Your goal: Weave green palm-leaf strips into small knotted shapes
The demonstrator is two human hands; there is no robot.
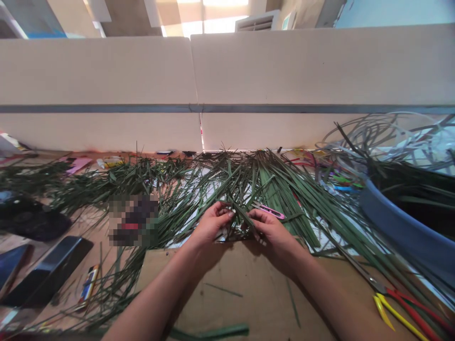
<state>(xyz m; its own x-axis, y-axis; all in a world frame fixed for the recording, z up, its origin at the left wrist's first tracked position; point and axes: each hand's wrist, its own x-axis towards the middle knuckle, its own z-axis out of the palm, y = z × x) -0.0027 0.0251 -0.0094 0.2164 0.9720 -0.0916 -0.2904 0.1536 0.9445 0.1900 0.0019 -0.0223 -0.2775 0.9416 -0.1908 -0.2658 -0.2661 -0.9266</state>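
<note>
Both of my hands meet over the middle of the work surface, holding a green leaf strip [241, 210] between them. My left hand [215, 220] pinches it from the left, fingers bent and thumb pressed in. From the right, my right hand [267, 225] grips the strip with curled fingers. Beneath and beyond lies a spread heap of long green leaf strips [298, 184]. Pink thread snips [272, 211] rest on the leaves just past my right hand. A sheet of cardboard [227, 284] lies under my forearms.
Scissors with red and yellow handles [386, 291] lie at the right front, near a blue tub [394, 232]. Clear plastic strapping [387, 135] coils behind it. At left are a phone [53, 270], a glue stick [88, 284] and a dark object [31, 215]. A pale partition [142, 71] stands behind.
</note>
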